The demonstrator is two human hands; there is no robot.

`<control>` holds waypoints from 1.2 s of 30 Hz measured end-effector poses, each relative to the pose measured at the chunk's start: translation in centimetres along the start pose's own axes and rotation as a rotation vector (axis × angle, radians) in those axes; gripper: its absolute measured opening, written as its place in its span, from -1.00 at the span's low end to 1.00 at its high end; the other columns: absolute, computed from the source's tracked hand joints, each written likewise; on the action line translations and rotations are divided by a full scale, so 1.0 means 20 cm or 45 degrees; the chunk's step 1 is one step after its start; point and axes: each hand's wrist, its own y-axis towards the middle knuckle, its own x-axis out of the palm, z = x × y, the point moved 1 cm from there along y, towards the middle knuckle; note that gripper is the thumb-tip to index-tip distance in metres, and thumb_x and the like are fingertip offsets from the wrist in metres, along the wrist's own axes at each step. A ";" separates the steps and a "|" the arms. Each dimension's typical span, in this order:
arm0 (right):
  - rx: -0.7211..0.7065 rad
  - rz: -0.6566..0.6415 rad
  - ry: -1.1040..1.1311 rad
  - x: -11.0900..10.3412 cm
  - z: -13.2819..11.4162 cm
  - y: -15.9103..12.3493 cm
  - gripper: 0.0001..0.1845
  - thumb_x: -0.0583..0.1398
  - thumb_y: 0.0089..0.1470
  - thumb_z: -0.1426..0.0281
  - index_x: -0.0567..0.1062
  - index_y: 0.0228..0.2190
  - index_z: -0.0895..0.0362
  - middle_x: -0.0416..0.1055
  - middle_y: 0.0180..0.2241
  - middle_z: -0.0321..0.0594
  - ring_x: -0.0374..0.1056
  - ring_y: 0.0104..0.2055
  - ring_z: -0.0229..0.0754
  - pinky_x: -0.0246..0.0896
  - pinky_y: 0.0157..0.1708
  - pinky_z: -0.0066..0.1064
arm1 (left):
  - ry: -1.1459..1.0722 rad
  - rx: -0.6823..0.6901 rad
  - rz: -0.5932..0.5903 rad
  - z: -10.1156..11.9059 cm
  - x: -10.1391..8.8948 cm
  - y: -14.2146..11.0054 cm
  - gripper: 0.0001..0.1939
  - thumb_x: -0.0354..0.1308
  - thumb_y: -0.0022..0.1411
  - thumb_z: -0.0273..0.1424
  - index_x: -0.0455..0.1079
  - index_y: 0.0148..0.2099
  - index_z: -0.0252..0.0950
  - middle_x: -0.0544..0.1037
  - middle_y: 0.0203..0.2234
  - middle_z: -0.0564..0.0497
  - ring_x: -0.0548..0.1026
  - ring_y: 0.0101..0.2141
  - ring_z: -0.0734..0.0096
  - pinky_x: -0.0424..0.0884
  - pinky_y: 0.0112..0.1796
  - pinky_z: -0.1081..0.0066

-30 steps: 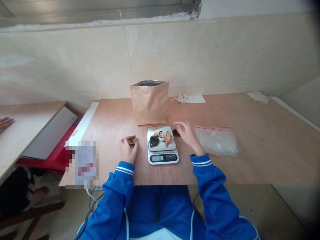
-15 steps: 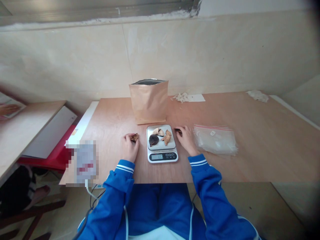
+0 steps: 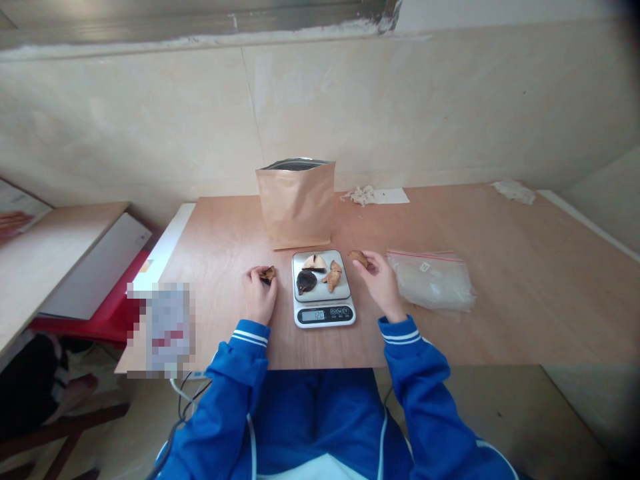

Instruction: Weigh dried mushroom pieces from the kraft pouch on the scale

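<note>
Dried pieces (image 3: 332,276): three on digital scale (image 3: 327,295); off-scale, my left hand (image 3: 259,300) pinches brown piece (image 3: 269,273), 9 o'clock, right hand (image 3: 383,285) tan piece (image 3: 357,257), 2 o'clock.

So the little display (image 3: 313,316) on the white scale (image 3: 325,322) looks like 120, can't make out if there's a decimal point in it. Buttons next to it seem to be a power symbol, M and T, tiny print underneath is unreadable. Mark on the clear plastic bag (image 3: 434,287)'s too small.
</note>
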 end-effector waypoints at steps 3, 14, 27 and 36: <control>-0.093 -0.136 0.040 -0.04 -0.15 -0.10 -0.65 0.22 0.12 0.13 0.52 -0.16 0.11 0.49 -0.17 -0.10 0.42 -0.16 -0.09 0.37 -0.15 -0.26 | -0.006 -0.019 0.007 0.00 -0.01 0.00 -0.71 0.19 0.12 -0.45 0.32 -0.07 -0.29 0.33 -0.17 -0.13 0.37 -0.10 0.15 0.39 -0.03 0.08; -0.675 -0.276 -0.415 0.09 -0.24 -0.38 -0.75 0.07 0.29 0.41 0.57 -0.21 0.01 0.52 -0.15 -0.21 0.40 -0.12 -0.12 0.32 -0.05 -0.17 | 0.008 -0.047 -0.013 0.01 -0.02 -0.01 -0.72 0.18 0.13 -0.43 0.31 -0.07 -0.28 0.33 -0.18 -0.13 0.37 -0.11 0.15 0.39 -0.04 0.08; -0.754 -0.112 -0.660 0.09 -0.26 -0.41 -0.81 0.10 0.28 0.43 0.51 -0.17 0.03 0.51 -0.08 -0.24 0.38 -0.09 -0.15 0.17 -0.07 -0.25 | 0.028 -0.061 -0.001 -0.01 -0.01 -0.01 -0.65 0.18 0.14 -0.40 0.26 -0.02 -0.31 0.32 -0.14 -0.18 0.37 -0.08 0.11 0.38 -0.02 0.04; -0.603 -0.097 -0.603 0.02 -0.20 -0.49 -0.76 0.09 0.24 0.45 0.53 -0.16 0.03 0.43 -0.13 -0.13 0.35 -0.12 -0.10 0.24 -0.07 -0.20 | 0.047 -0.060 -0.006 0.00 -0.02 -0.01 -0.68 0.19 0.14 -0.39 0.28 -0.04 -0.30 0.34 -0.16 -0.16 0.39 -0.08 0.11 0.38 -0.03 0.04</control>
